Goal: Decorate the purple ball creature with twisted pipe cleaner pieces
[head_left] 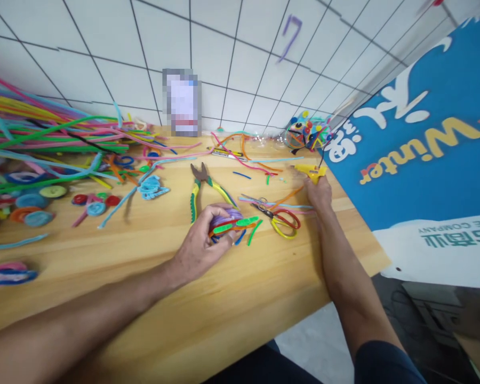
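Note:
Near the middle of the table, my left hand is closed around a pipe-cleaner piece coloured purple, red, orange and green. Farther right, my right hand grips a yellow glue gun by the table's right side. Pliers with green and yellow handles lie open just beyond my left hand. Between the hands rest scissors with red and yellow handles. A short green pipe-cleaner strip lies right beside the held piece.
Many coloured pipe cleaners are heaped at the left, with coiled discs before them. A blurred-out phone leans on the tiled wall. Colourful decorations stand at the back right, beside a blue banner.

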Demonstrator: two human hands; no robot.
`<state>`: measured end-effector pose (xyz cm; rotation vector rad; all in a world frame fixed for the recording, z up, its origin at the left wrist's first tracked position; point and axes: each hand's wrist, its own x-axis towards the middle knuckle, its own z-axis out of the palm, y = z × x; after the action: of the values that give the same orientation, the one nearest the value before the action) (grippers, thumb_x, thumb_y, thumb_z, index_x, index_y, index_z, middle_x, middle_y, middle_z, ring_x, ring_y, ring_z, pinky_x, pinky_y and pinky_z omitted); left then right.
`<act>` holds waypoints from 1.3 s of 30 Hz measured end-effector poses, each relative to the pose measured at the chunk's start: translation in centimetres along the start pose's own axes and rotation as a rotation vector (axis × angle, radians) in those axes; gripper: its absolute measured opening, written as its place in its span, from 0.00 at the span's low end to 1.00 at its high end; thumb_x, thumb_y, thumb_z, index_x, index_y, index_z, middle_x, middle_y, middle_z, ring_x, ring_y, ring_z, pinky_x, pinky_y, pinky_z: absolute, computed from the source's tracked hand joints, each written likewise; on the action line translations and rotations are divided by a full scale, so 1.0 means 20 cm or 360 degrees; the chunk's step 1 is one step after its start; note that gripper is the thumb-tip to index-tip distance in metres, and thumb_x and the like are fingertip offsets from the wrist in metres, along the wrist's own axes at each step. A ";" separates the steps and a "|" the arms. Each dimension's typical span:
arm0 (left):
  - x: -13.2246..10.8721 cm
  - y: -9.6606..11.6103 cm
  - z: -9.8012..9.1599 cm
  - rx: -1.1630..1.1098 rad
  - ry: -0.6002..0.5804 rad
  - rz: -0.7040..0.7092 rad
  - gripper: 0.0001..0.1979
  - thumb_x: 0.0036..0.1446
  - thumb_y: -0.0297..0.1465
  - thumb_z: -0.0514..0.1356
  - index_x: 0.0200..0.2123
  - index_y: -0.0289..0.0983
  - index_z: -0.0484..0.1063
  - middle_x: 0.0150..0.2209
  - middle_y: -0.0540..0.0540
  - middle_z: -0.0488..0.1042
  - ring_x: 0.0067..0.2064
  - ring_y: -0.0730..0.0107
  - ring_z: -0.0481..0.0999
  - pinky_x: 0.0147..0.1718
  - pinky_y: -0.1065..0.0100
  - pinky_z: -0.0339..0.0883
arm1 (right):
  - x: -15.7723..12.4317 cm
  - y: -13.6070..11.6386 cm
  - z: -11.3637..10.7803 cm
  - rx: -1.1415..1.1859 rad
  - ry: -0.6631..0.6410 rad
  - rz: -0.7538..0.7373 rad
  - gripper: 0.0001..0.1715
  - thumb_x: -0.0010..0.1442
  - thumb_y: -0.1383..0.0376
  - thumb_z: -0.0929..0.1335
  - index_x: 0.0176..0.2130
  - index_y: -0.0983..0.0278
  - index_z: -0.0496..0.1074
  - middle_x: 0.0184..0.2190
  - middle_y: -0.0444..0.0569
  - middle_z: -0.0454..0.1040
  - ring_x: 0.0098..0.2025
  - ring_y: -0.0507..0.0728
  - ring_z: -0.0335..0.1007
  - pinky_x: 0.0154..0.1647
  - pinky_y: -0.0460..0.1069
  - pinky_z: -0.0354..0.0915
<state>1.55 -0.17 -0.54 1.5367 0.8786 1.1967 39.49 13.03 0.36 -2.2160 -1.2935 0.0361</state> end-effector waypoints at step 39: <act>0.02 0.01 -0.02 -0.0117 0.0042 -0.0108 0.11 0.64 0.30 0.65 0.47 0.41 0.67 0.57 0.42 0.75 0.58 0.62 0.78 0.56 0.60 0.75 | -0.95 -0.46 -0.16 0.0338 -0.0052 -0.2191 0.21 0.65 0.68 0.72 0.57 0.60 0.77 0.42 0.51 0.82 0.41 0.60 0.79 0.43 0.56 0.71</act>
<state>1.30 0.29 -0.19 1.4239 0.8879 1.1900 23.13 -0.33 2.65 -0.7981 -2.3860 -0.2914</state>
